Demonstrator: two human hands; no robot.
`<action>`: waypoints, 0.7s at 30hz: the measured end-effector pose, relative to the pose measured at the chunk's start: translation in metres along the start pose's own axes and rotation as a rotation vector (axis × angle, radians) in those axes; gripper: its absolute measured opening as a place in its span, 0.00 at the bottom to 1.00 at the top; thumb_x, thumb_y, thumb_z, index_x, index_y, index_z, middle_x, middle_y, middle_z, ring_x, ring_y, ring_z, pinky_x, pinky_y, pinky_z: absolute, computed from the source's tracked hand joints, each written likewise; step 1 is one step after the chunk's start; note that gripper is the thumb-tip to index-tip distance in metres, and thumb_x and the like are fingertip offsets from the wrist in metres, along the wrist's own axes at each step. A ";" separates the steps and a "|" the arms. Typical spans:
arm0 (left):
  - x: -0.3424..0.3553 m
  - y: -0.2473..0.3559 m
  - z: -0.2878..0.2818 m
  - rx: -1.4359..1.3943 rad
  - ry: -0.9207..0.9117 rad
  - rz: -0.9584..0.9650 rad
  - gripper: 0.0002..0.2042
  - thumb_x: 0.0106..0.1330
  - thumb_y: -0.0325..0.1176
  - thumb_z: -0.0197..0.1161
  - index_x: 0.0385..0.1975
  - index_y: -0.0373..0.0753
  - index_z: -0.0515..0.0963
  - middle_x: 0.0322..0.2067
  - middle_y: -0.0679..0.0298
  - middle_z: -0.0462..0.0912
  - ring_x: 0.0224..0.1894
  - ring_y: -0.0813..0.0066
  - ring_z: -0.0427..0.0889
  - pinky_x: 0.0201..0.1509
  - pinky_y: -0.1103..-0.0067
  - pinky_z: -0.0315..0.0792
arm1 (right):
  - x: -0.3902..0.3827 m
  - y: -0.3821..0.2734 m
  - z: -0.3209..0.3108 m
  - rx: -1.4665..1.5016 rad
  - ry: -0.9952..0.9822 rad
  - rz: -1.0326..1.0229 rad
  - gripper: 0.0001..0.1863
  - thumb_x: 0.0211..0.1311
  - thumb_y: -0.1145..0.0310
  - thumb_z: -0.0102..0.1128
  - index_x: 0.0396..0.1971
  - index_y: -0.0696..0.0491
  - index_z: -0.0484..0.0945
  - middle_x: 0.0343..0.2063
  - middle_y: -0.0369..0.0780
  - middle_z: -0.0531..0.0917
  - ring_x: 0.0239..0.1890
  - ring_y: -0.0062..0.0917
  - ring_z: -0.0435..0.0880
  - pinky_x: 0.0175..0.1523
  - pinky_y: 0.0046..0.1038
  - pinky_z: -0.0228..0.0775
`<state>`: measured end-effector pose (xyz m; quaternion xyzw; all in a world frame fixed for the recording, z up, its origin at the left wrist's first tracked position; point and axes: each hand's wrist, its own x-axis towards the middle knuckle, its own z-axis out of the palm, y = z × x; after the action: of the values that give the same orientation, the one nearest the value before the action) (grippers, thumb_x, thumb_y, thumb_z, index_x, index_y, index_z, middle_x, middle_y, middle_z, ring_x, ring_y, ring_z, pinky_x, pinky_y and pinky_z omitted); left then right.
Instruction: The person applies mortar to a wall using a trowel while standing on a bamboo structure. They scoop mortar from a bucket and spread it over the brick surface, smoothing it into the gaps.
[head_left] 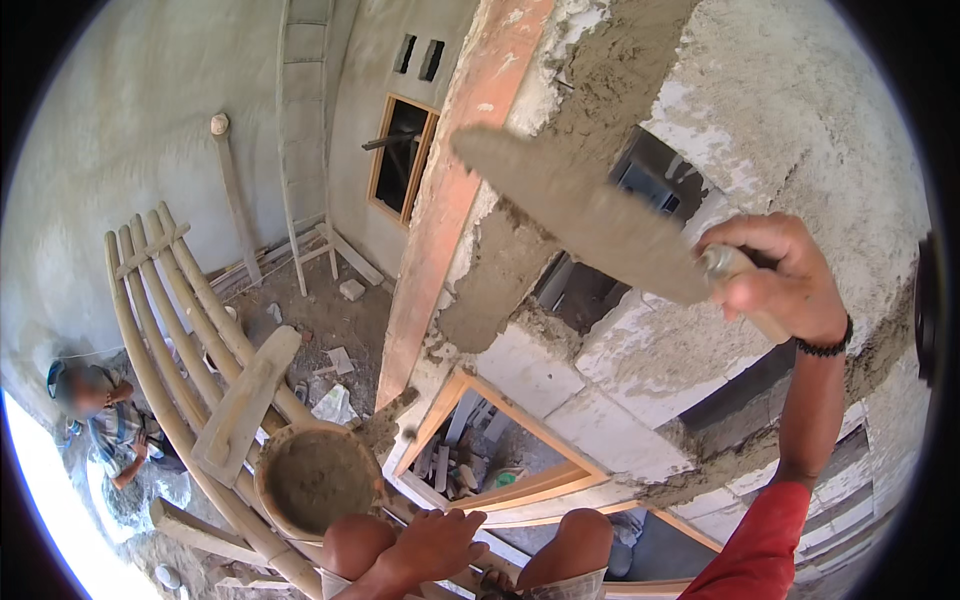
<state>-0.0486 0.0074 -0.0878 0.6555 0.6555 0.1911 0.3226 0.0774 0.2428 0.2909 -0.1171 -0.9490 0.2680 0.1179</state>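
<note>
My right hand (780,275) grips the pale handle of a trowel (590,215), raised in front of the unfinished wall. The broad pointed blade is coated in grey mortar and slightly blurred. My left hand (435,545) lies low between my knees, its fingers loosely stretched and holding nothing. Beside my left knee stands a round bucket (268,465) with wet mortar inside. A wooden plank-like float (248,405) rests on the bamboo poles next to the bucket. Fresh mortar (495,275) covers a strip of the wall, around small rectangular openings.
Bamboo scaffold poles (150,330) run along the left. Below the wall blocks sits a wooden window frame (590,480). An orange-red board (440,250) edges the wall. A ladder (304,130) leans at the back. Another person (125,435) sits below at far left. Debris litters the ground.
</note>
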 end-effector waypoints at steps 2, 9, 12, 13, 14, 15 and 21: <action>0.002 0.000 -0.002 -0.010 -0.013 -0.004 0.25 0.69 0.45 0.57 0.62 0.39 0.69 0.46 0.46 0.82 0.53 0.48 0.79 0.60 0.58 0.69 | 0.006 0.004 -0.007 0.022 0.002 0.014 0.27 0.62 0.54 0.69 0.47 0.64 0.80 0.26 0.39 0.82 0.20 0.18 0.80 0.26 0.20 0.74; 0.008 -0.001 0.001 -0.061 -0.029 -0.002 0.24 0.70 0.49 0.57 0.58 0.40 0.69 0.48 0.46 0.81 0.50 0.42 0.80 0.57 0.54 0.70 | 0.053 0.045 -0.081 -0.432 0.560 0.150 0.31 0.68 0.50 0.59 0.60 0.61 0.74 0.25 0.36 0.79 0.22 0.17 0.77 0.25 0.20 0.72; 0.008 -0.004 0.002 -0.054 -0.016 -0.022 0.23 0.70 0.49 0.57 0.58 0.40 0.70 0.48 0.47 0.81 0.50 0.43 0.81 0.57 0.54 0.70 | 0.047 0.038 -0.102 -0.430 0.666 0.070 0.32 0.68 0.50 0.59 0.62 0.59 0.73 0.26 0.36 0.79 0.21 0.17 0.75 0.26 0.20 0.71; 0.008 -0.006 0.000 -0.043 -0.003 -0.037 0.23 0.70 0.49 0.57 0.57 0.40 0.70 0.48 0.47 0.81 0.50 0.43 0.81 0.57 0.54 0.70 | 0.047 0.037 -0.098 -0.430 0.621 0.066 0.31 0.68 0.50 0.59 0.62 0.58 0.73 0.26 0.36 0.78 0.21 0.17 0.75 0.27 0.20 0.70; 0.010 -0.006 -0.002 -0.045 -0.016 -0.026 0.23 0.70 0.49 0.57 0.57 0.40 0.70 0.47 0.47 0.81 0.50 0.43 0.81 0.57 0.54 0.70 | 0.045 0.035 -0.092 -0.431 0.576 0.063 0.31 0.67 0.50 0.60 0.62 0.57 0.74 0.26 0.36 0.78 0.21 0.17 0.75 0.27 0.20 0.70; 0.013 -0.006 -0.003 -0.047 -0.030 -0.014 0.23 0.70 0.49 0.57 0.57 0.40 0.70 0.47 0.47 0.81 0.50 0.43 0.80 0.57 0.54 0.70 | 0.042 0.033 -0.081 -0.480 0.523 0.079 0.29 0.67 0.52 0.61 0.59 0.57 0.76 0.26 0.36 0.79 0.22 0.17 0.75 0.28 0.21 0.70; 0.013 -0.002 0.007 -0.065 -0.027 0.018 0.23 0.70 0.49 0.57 0.57 0.39 0.70 0.47 0.47 0.81 0.51 0.44 0.80 0.58 0.54 0.70 | 0.043 0.039 0.009 -0.565 0.073 0.101 0.22 0.59 0.59 0.67 0.47 0.60 0.81 0.33 0.42 0.84 0.29 0.28 0.82 0.37 0.28 0.74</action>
<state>-0.0448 0.0193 -0.0966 0.6532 0.6386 0.2061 0.3508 0.0404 0.2828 0.2692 -0.2019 -0.9741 -0.0057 0.1013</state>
